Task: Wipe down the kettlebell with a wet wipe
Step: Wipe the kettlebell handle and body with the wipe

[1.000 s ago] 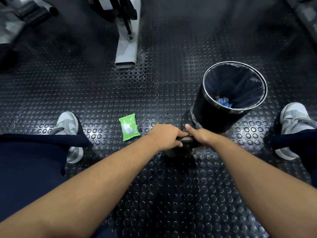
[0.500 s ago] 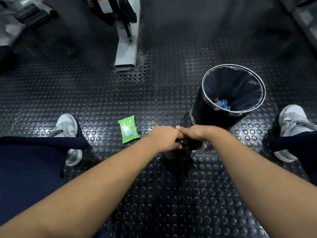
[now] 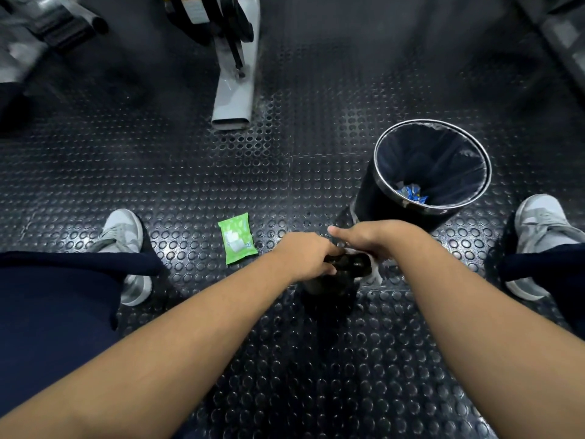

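Black kettlebell (image 3: 337, 274) sits on the studded rubber floor (image 3: 285, 359), centred between the person's feet, mostly hidden under both hands. Left hand (image 3: 304, 258) has fingers curled closed around the left end of the handle. Right hand (image 3: 376, 239) lies over the right end, thumb pointing left toward the other hand; its fingers press down onto a white wet wipe (image 3: 375, 270), of which only a scrap shows below the hand against the kettlebell's right side, so how tightly they grip cannot be told. Green wipe pack (image 3: 237, 238) lies flat on the floor just left of the left hand, apart from it. Black bin (image 3: 373, 201) with a metal rim stands just behind the right hand, close to the kettlebell, dark liner inside, blue wrappers (image 3: 411, 193) at the bottom. Grey shoes at the left (image 3: 122, 236) and right (image 3: 541, 223) edges, well apart from the kettlebell, dark trouser legs over them. Open floor in front of the person below the kettlebell and between pack and left shoe. Grey machine leg (image 3: 235, 90) further back, well clear.
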